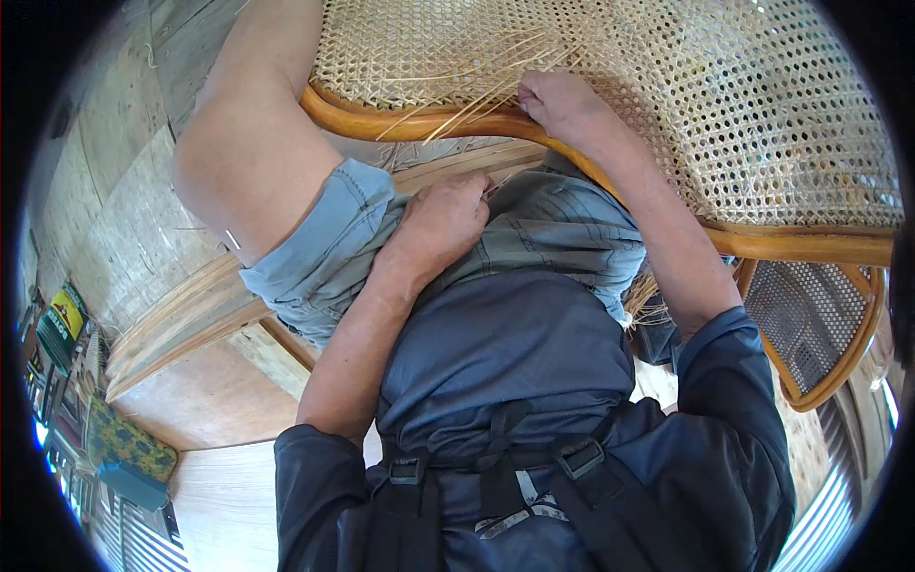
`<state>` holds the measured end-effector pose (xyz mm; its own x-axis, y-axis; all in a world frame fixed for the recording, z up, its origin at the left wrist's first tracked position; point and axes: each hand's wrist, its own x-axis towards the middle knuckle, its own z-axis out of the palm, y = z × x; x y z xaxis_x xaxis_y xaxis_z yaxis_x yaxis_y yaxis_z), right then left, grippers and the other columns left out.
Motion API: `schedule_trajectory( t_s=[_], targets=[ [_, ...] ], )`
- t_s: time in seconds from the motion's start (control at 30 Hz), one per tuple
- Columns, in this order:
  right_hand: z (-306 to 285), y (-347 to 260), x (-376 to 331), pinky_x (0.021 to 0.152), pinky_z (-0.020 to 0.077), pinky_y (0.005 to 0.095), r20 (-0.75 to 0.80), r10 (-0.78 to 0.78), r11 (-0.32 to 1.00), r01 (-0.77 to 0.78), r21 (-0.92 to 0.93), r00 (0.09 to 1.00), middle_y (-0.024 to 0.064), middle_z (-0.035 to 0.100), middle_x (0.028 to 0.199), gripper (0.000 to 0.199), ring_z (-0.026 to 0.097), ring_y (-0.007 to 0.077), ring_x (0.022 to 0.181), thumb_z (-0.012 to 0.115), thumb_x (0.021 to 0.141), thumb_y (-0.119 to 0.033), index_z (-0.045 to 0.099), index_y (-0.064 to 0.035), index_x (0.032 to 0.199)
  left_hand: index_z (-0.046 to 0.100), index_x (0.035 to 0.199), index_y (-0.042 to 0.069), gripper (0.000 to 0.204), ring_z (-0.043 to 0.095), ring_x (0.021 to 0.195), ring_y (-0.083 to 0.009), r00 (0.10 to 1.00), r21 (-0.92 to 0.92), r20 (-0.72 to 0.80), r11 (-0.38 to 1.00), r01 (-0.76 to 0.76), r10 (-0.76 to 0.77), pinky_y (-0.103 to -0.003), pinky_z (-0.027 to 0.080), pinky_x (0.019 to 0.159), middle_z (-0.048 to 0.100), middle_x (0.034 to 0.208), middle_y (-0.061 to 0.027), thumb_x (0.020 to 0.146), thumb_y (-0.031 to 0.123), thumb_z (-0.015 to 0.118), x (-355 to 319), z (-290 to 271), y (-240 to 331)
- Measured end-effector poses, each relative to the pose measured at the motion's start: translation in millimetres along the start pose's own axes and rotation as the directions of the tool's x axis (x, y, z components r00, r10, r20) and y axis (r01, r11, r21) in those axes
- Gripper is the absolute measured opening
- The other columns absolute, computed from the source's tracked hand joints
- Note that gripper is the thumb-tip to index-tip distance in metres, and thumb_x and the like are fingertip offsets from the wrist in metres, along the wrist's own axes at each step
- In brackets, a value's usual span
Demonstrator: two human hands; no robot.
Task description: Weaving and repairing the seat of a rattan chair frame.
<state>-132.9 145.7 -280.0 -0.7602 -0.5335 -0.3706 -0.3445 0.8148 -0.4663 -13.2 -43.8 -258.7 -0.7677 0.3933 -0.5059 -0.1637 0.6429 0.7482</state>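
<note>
A woven cane panel (762, 114) in a curved, varnished wooden frame (429, 124) lies across the upper part of the head view, over my lap. Several loose cane strands (477, 107) stick out over the frame's near edge. My right hand (562, 107) is closed at that edge, knuckles up, beside the loose strands; what its fingers pinch is hidden. Lower down, in front of my shorts, my left hand (443, 224) is closed too. Something thin shows at its fingertips, too small to name.
Wooden boards (419, 176) run beneath the frame and my leg. At right hangs a second cane-filled frame (810, 324). A bundle of loose cane (648, 303) sits beside my hip. On the left are a green-and-yellow container (62, 329) and a patterned cushion-like piece (129, 439).
</note>
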Motion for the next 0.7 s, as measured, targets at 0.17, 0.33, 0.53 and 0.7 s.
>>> schedule_trajectory(
  t_s=[0.17, 0.33, 0.53, 0.7],
  targets=[
    [-2.6, -5.5, -0.4, 0.049, 0.0458, 0.0325, 0.051, 0.141, 0.976, -0.148, 0.157, 0.989, 0.0129, 0.057, 0.068, 0.012, 0.057, 0.0186, 0.051, 0.052, 0.086, -0.01, 0.056, 0.0007, 0.089, 0.056, 0.097, -0.002, 0.023, 0.059, 0.089, -0.041, 0.997, -0.081, -0.051, 0.995, -0.061, 0.057, -0.047, 0.045, 0.079, 0.062, 0.091, -0.0236, 0.084, 0.011, 0.042, -0.9, 4.7, -6.4],
    [1.1, -3.5, -4.2, 0.05, 0.0461, 0.032, -0.012, 0.123, 0.978, -0.119, 0.173, 0.992, 0.0125, 0.058, 0.068, 0.011, 0.057, 0.0171, 0.05, 0.053, 0.086, -0.01, 0.057, -0.0001, 0.089, 0.055, 0.096, -0.002, 0.022, 0.059, 0.088, -0.0407, 0.998, -0.084, -0.043, 0.995, -0.055, 0.051, -0.047, 0.046, 0.079, 0.063, 0.091, -0.0233, 0.084, 0.011, 0.043, -2.1, 2.9, -5.7],
    [1.4, -0.3, -2.6, 0.061, 0.0479, 0.0404, -0.053, -0.017, 1.0, 0.017, -0.012, 0.998, 0.0197, 0.061, 0.075, 0.012, 0.061, 0.0356, 0.068, 0.055, 0.083, -0.011, 0.057, -0.0006, 0.089, 0.055, 0.095, -0.001, 0.02, 0.058, 0.085, -0.042, 0.992, -0.099, -0.077, 0.99, -0.105, 0.097, -0.049, 0.045, 0.076, 0.061, 0.087, -0.0247, 0.085, 0.011, 0.043, -2.7, 2.4, -6.2],
    [-0.1, -4.7, -3.0, 0.065, 0.0476, 0.0421, -0.009, 0.05, 0.998, -0.05, -0.023, 0.999, 0.0206, 0.061, 0.078, 0.013, 0.059, 0.0397, 0.075, 0.056, 0.082, -0.012, 0.057, -0.0007, 0.089, 0.054, 0.091, -0.001, 0.018, 0.058, 0.084, -0.0426, 0.994, -0.061, -0.066, 0.994, -0.086, 0.082, -0.05, 0.045, 0.075, 0.06, 0.086, -0.0254, 0.085, 0.012, 0.043, -0.8, 2.8, -4.4]
  ],
)
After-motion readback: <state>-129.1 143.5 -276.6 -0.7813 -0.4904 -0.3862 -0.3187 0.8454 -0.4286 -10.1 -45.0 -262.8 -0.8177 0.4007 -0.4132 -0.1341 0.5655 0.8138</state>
